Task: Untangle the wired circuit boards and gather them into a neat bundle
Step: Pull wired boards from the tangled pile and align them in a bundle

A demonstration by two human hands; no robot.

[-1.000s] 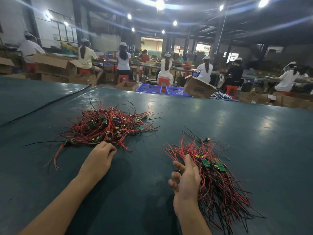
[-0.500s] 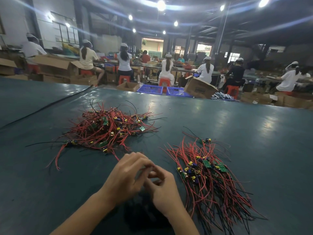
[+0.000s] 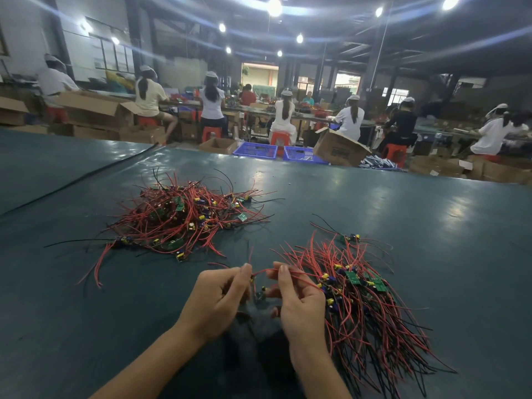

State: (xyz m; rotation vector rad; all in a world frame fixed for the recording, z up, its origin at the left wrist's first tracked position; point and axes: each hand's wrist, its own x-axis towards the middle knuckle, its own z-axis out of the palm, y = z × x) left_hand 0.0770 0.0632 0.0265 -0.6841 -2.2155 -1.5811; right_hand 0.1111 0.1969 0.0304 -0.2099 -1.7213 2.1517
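A tangled heap of small green circuit boards with red and black wires [image 3: 184, 217] lies on the dark green table [image 3: 403, 220], left of centre. A combed bundle of the same wired boards [image 3: 362, 309] lies to the right, its wires fanned toward me. My left hand [image 3: 214, 300] and my right hand [image 3: 299, 303] meet between the two piles. Together they pinch one wired board [image 3: 260, 292] by its red wire, just left of the combed bundle. The small board hangs between my fingers, partly hidden.
A single wired board [image 3: 352, 238] lies apart behind the bundle. A black cable [image 3: 86, 175] runs across the table at the far left. Past the table's far edge stand blue crates [image 3: 253, 149], cardboard boxes [image 3: 338, 148] and several seated workers.
My left hand left the tangled heap and came to the middle with one wired board. My right hand came off the bundle to meet it, and now both stretch its red wire.
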